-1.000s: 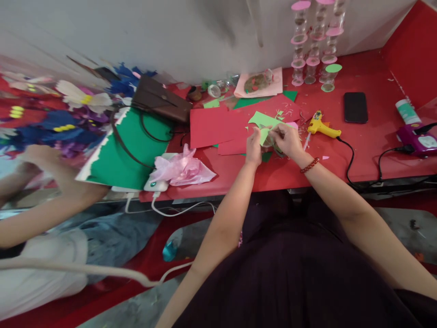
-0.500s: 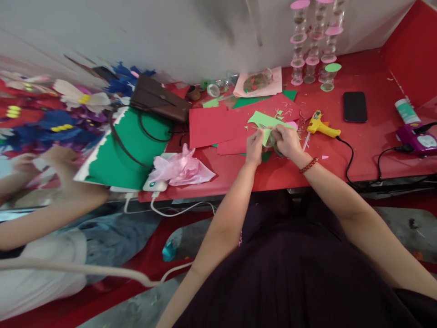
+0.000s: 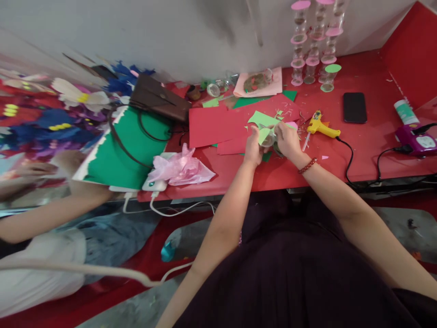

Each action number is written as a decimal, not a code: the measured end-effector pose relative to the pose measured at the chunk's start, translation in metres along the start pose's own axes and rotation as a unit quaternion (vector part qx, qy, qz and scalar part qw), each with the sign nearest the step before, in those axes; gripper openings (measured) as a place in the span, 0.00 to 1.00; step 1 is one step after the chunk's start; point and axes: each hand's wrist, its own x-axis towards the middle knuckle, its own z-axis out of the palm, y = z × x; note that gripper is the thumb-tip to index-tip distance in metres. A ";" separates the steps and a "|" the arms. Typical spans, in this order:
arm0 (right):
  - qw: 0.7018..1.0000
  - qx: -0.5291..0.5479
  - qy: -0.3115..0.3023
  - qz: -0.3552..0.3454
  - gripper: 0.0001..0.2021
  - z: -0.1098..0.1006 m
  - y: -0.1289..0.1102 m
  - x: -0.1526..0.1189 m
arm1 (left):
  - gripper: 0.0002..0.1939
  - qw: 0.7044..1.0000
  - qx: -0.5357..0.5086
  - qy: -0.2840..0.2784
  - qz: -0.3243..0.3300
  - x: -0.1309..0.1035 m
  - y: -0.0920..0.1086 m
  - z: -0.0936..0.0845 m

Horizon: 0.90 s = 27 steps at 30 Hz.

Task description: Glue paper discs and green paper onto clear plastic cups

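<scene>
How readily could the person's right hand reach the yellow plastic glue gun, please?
Probably yes: the yellow plastic glue gun lies near the right hand, with nothing bulky between, though that hand looks occupied.

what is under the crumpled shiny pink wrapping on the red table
The pink wrapping lies partly over a flat white plastic device, whose near corner shows with a white cable attached. The wrapping covers the rest, so anything else underneath cannot be seen.

On the table (image 3: 331, 168), a cup (image 3: 269, 140) is between the left hand (image 3: 253, 148) and right hand (image 3: 288, 140). Paper sheets (image 3: 208, 125) lie left and behind; farther left sits a handbag (image 3: 160, 99). Rightward lies a glue gun (image 3: 324, 126), then a phone (image 3: 354, 107); cup stacks (image 3: 314, 49) stand behind the glue gun.
</scene>
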 end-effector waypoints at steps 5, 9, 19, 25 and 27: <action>0.998 0.061 -0.002 -0.005 0.11 -0.006 0.000 0.001 | 0.38 1.000 -0.017 -0.005 0.018 0.000 0.000 -0.004; 0.997 0.050 -0.045 -0.035 0.07 -0.004 -0.005 -0.003 | 0.37 0.999 -0.024 -0.003 0.048 -0.001 -0.001 -0.005; 0.991 -0.108 -0.051 -0.052 0.11 -0.005 -0.003 -0.007 | 0.39 0.999 -0.017 -0.001 0.043 0.001 -0.003 -0.004; 0.990 -0.123 -0.048 -0.048 0.11 -0.007 -0.003 -0.006 | 0.36 0.999 -0.008 -0.014 0.030 0.005 -0.006 -0.005; 0.989 -0.129 -0.052 -0.041 0.11 -0.007 -0.004 -0.007 | 0.35 1.000 -0.007 -0.012 0.021 0.006 -0.006 -0.005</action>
